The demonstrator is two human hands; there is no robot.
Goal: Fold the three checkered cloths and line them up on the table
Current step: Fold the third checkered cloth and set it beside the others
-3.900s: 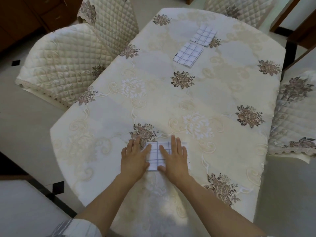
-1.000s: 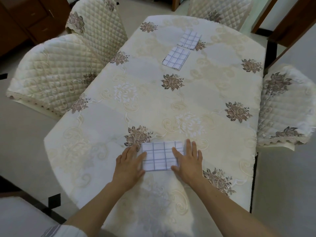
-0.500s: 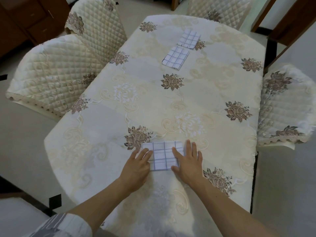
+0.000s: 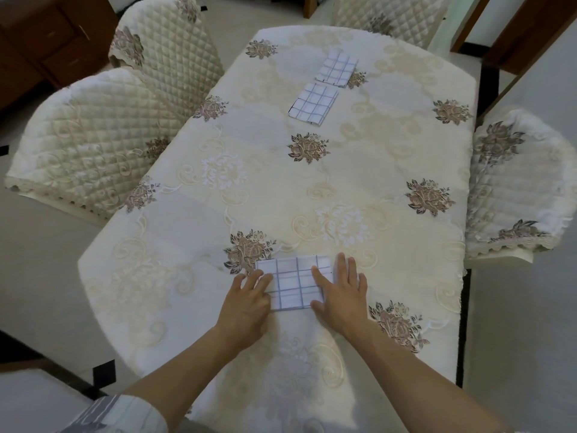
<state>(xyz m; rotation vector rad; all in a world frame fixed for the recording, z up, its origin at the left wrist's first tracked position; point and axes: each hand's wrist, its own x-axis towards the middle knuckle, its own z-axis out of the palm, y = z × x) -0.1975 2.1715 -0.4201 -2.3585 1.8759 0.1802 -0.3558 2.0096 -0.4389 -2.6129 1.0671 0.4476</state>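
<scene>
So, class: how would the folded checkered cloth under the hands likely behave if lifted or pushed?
Probably floppy and light: the folded cloth lies thin and flat, so lifted by a corner its layers may fall open. Pushed, it may bunch on the textured tablecloth rather than slide.

place: home dining room | evidence: floral-clothed table (image 4: 343,170), quilted chair covers (image 4: 93,132) beside it, wooden cabinet (image 4: 53,35)
</scene>
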